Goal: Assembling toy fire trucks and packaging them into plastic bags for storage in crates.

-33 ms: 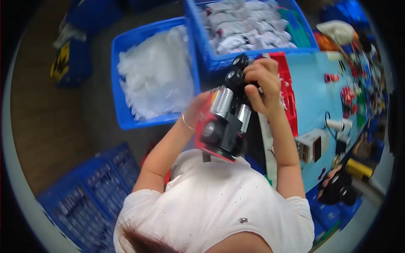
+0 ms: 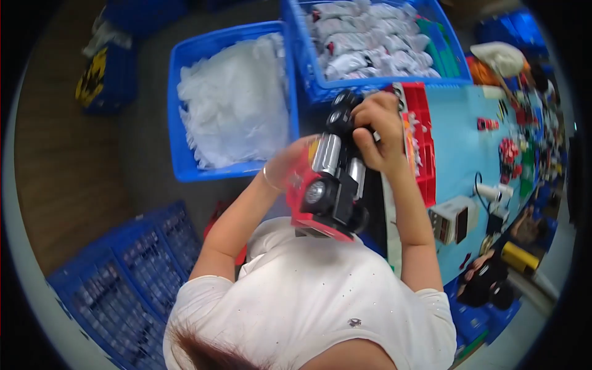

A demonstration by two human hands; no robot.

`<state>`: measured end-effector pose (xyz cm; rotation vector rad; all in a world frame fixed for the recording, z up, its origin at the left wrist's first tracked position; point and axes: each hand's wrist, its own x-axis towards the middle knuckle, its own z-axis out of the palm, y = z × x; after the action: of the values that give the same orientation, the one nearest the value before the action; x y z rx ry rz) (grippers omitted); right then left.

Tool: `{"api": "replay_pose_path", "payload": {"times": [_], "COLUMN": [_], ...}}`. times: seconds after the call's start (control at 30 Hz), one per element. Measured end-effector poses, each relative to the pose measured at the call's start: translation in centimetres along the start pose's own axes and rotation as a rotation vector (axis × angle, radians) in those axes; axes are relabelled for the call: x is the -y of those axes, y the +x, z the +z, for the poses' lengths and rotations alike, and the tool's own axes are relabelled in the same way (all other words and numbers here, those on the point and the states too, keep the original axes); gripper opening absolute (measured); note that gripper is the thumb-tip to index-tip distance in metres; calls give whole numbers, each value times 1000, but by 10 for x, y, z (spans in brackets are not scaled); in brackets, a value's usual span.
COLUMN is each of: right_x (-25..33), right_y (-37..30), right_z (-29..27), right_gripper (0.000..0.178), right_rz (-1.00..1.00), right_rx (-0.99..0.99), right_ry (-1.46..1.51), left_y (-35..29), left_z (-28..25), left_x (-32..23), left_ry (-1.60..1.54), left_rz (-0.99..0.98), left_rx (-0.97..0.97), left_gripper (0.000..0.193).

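A toy truck (image 2: 327,191) with a red cab, black chassis, silver side tanks and black wheels is held up in front of my chest, its underside and wheels turned toward me. My right hand (image 2: 383,129) is closed round the black chassis at the far end, beside the rear wheels, fingers curled and thumb underneath. On the other side, my left hand (image 2: 288,165) is pressed to the red body near the cab. That hand is blurred, and its fingers are mostly hidden behind the truck.
A blue bin (image 2: 174,123) of white plastic bags stands ahead left. Beyond it, another blue crate (image 2: 376,81) holds several wrapped items. A red tray (image 2: 422,142) lies along the pale blue table (image 2: 456,160) at right, with a white boxy device (image 2: 451,219). Another person (image 2: 487,280) sits right.
The surroundings sit slightly further right in the picture. The truck has tilted a little, showing its front wheel more plainly. Both hands keep their places on it.
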<state>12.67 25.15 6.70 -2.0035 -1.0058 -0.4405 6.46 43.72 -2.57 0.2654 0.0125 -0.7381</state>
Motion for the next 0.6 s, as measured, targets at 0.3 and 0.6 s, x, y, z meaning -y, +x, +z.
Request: {"api": "replay_pose_path", "payload": {"times": [0.3,0.6], "right_x": [-44,-278], "right_y": [-13,28], "right_z": [220,419], "right_gripper": [19,56], "right_rz": [374,192], "right_rx": [293,419], "right_ry": [393,-437], "left_y": [-120,-71], "left_z": [-97,-344], "left_x": [-59,-50], "left_ry": [94,402], "left_rz": [13,98], "left_rx": [-241,-878], "left_gripper": [39,46]}}
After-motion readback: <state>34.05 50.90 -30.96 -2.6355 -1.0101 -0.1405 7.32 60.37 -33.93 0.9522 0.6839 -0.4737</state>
